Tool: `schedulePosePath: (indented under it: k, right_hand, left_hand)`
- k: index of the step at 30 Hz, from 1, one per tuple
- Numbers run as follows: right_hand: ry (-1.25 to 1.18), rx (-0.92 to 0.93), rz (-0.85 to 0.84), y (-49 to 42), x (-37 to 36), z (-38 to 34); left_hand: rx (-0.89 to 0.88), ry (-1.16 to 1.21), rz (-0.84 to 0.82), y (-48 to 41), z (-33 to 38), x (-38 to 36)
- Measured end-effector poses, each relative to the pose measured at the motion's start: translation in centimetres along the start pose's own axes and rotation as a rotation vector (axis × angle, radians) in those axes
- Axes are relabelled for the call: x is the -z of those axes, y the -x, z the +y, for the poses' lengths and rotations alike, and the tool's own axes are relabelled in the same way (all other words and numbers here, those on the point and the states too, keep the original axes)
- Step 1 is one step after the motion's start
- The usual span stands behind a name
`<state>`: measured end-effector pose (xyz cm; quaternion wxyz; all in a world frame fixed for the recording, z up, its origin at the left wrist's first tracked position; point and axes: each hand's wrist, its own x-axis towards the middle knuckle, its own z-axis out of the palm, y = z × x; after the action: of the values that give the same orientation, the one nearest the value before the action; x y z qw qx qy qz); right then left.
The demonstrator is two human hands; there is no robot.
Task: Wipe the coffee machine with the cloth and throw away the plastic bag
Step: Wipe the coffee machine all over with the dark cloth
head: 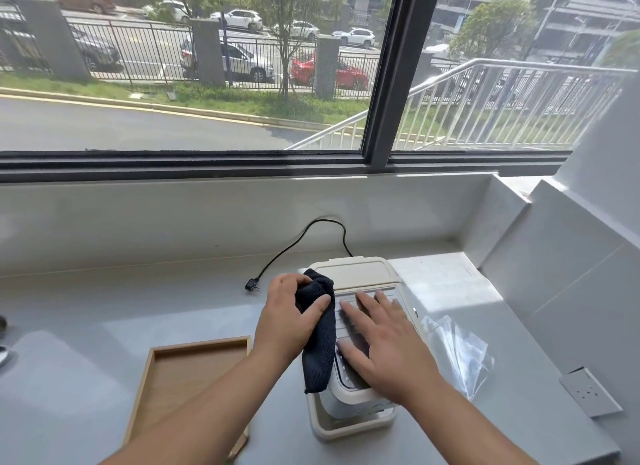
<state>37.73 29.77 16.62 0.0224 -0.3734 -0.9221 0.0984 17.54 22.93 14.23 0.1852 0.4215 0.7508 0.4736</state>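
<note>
Two bare forearms reaching in from the bottom edge, over a pale grey counter (104,308). Far left, a wooden tray (187,378), shallow, lying flat, its right rim partly under the left forearm. Next, left hand (289,317) curled closed around a dark cloth (318,340), bunched at the top in the fist, thumb pressed across the fabric, loose tail hanging down along the left flank of the coffee machine (356,343). Cloth touching the machine's upper left edge. Behind, a black power cord (301,239) looping off the machine's back, plug (250,286) lying loose on the counter, not in any socket. Centre now: cream-coloured machine standing upright, ribbed top plate, lid section (356,274) toward the window. Right hand (377,343) spread flat, fingers splayed and extended, palm down on that ribbed top, gripping nothing, just pressing. Just right of the machine, a clear plastic bag (457,350), crumpled, lying on the sunlit counter, apart from both hands. Further right, a socket plate (590,392) set in the counter's surface near the corner. Beyond everything, a wide window (381,83), with a road and parked cars outside.
</note>
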Motion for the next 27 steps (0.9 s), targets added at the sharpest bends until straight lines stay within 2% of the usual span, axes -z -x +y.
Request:
schedulePosePath:
  k: [2,7,11,21,27]
  right_hand:
    - [0.033,0.006,-0.035,-0.3,0.0,-0.1]
    - [0.087,0.002,-0.075,-0.5,0.0,-0.2]
    - [0.081,-0.001,-0.085,-0.5,0.0,-0.2]
    - [0.098,-0.001,-0.097,-0.5,0.2,-0.4]
    - [0.101,-0.002,-0.101,-0.5,0.1,-0.5]
  left_hand:
    - [0.082,0.120,0.063,-0.7,-1.0,-0.2]
    - [0.325,0.449,0.098,-2.9,-1.6,-1.4]
    - [0.457,0.610,0.028,-4.1,-3.0,-2.0]
    - [0.491,0.391,-0.029,-4.5,-6.3,-3.6]
    - [0.533,0.341,-0.023,-3.2,-7.9,-4.6]
